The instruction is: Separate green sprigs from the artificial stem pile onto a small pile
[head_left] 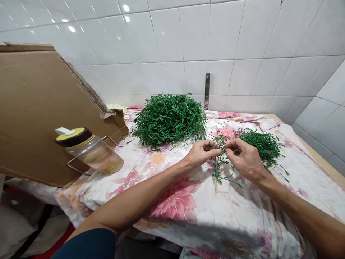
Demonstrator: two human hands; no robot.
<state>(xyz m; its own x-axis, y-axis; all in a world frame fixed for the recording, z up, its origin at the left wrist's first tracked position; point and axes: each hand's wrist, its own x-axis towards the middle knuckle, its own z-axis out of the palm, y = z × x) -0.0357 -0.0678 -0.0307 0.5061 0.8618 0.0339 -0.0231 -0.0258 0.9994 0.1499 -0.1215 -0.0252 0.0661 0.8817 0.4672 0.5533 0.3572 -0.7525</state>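
No writing, label, brand, number or sign can be read anywhere in view.
- Bottle [91, 153]: clear body, yellow and dark cap, no legible label.
- Cardboard [35, 108]: plain brown face, no print showing.
- Cloth [215, 216] on the table: pink flower pattern only, no lettering.
- Wall tiles [242, 36]: plain white, with light reflections only.

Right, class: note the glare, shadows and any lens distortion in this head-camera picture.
Head view: bright glare spots dot the glossy wall tiles; tile lines slant and bow towards the edges; soft shadow darkens the near edge of the floral cloth; the left hand, right hand and the green strands they pinch look sharp.
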